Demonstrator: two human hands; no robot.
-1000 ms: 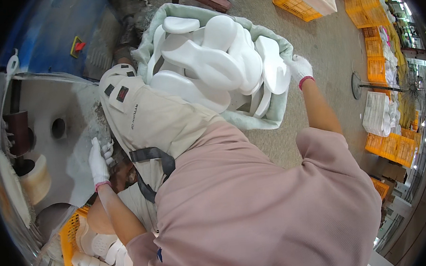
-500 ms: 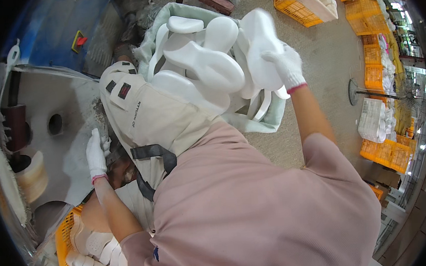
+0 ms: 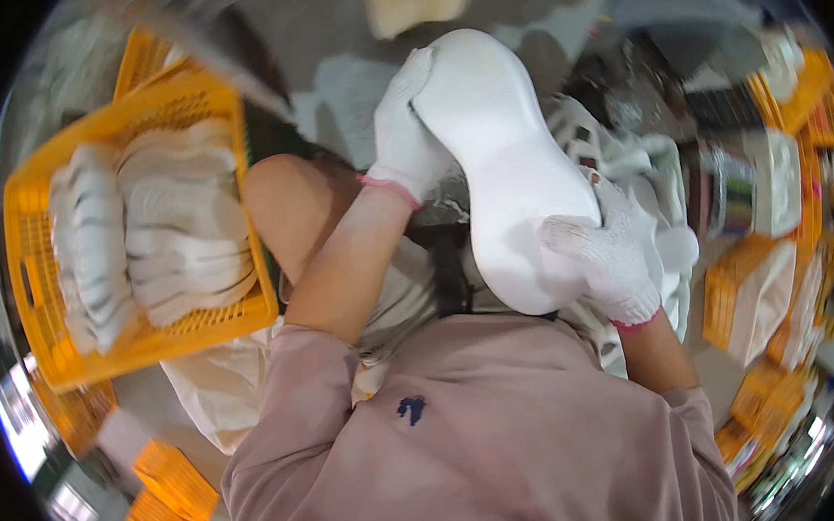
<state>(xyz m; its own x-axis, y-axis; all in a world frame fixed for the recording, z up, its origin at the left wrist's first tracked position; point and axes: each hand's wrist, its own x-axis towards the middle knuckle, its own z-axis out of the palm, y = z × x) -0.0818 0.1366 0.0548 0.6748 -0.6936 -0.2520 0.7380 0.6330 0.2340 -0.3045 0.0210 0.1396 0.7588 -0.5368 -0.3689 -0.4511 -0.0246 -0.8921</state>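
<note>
I can see the person holding a white shoe sole point(image 3: 498, 146) in both hands, above the lap and slanting away from the body. The gloved left hand point(image 3: 409, 129) has its fingers closed on the far end's left edge; the gloved right hand point(image 3: 608, 253) clasps the near end from the right, thumb laid over the face. Over on the left sits an orange plastic crate point(image 3: 164, 347), pale soles point(image 3: 183, 212) stacked inside.
</note>
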